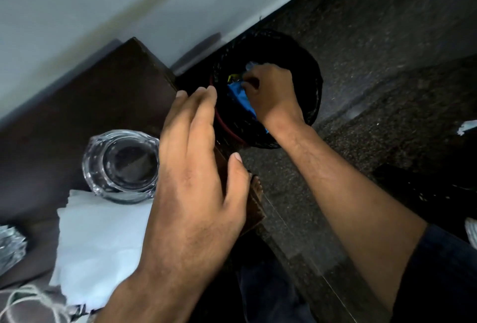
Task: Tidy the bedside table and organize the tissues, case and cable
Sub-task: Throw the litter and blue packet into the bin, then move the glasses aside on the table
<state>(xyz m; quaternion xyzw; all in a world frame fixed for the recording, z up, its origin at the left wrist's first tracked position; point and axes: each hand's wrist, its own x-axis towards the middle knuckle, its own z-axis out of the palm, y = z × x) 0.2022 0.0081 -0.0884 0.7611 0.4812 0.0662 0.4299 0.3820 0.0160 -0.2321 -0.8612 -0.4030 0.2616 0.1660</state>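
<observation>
right hand (271, 90) pinches something pale over the black bin (304, 64), left hand (193, 168) spread, holding nothing

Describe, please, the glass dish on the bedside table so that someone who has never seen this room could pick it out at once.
Start from the dark brown bedside table against the pale wall. Near its front edge, just left of the open left hand, sits the glass dish. It is round, thick-walled and clear, standing at the top corner of the flat white tissues, unlike the crinkled silvery item at the far left edge.
</observation>
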